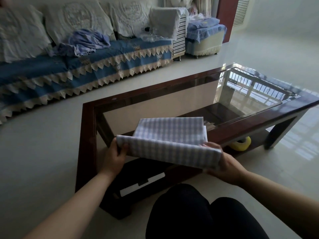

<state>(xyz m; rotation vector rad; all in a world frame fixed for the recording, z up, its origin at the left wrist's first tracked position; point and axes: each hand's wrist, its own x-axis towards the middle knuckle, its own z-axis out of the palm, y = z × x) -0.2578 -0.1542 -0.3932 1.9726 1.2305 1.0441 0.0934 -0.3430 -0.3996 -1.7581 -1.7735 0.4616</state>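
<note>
Head view: fold liable to skew or slide on the glass tabletop.
The checked cloth (170, 134) lay folded on the near corner of the tabletop (87, 131), its near flap raised. The left hand (114, 157) gripped the flap's left end and the right hand (226, 163) its right end, both clenched on fabric. Judged risk: an uneven pull would skew the fold, and the smooth glass could let the lower layers slip off the near edge.

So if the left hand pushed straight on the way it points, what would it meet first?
The checked cloth that the left hand grips; beyond it probably the coffee table's glass top, though depth is unclear.
</note>
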